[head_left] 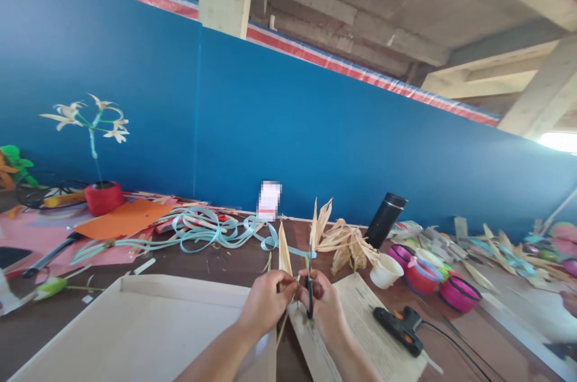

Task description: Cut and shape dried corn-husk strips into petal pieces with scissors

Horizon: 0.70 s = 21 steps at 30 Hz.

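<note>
My left hand [265,298] is closed in a pinch on the lower end of a pale, pointed dried husk [284,254], which stands upright above the fingertips. Black-handled scissors [309,298] are in my right hand [325,304], blades pointing up, close beside the husk. Both hands are nearly touching. The exact grip on the husk's base is partly hidden by the fingers. Behind them a bunch of dried husks [345,241] lies on the dark table. Below the hands are a large pale folder [180,322] and a printed sheet [367,316].
A black glue gun [401,329] lies on the right, its cord trailing forward. Near it are a white cup [386,271], a black bottle [386,220] and colourful small pots [460,293]. Leftward lie light-blue ribbon [193,238], orange paper [124,220] and a red pot [104,197] with husk flowers.
</note>
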Available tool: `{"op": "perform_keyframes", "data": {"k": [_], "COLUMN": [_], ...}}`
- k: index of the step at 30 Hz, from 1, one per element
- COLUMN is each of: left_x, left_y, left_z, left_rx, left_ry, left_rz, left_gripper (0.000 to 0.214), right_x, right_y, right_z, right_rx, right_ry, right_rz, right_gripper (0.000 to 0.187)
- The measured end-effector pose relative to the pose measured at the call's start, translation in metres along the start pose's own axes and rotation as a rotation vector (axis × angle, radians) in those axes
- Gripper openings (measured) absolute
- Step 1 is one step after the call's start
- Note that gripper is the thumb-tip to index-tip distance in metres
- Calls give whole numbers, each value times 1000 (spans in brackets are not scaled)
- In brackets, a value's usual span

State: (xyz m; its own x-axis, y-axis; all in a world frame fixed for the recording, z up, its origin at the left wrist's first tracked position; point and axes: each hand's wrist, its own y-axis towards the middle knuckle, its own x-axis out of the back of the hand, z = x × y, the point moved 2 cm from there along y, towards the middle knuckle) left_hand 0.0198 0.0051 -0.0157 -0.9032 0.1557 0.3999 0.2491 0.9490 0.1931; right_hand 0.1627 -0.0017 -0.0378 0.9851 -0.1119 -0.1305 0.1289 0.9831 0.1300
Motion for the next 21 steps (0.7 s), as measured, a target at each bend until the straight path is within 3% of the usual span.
{"op": "perform_keyframes", "data": {"k": [21], "left_x": [0], "left_y": [1], "left_z": [-1], "left_rx": [22], "left_ry": [-47], "left_rz": [-44], "left_gripper": [20], "right_x": [-3], "right_y": [-5], "right_z": [2], "right_rx": [14], "right_ry": [-51], "right_rz": [36], "right_gripper": [40]}}
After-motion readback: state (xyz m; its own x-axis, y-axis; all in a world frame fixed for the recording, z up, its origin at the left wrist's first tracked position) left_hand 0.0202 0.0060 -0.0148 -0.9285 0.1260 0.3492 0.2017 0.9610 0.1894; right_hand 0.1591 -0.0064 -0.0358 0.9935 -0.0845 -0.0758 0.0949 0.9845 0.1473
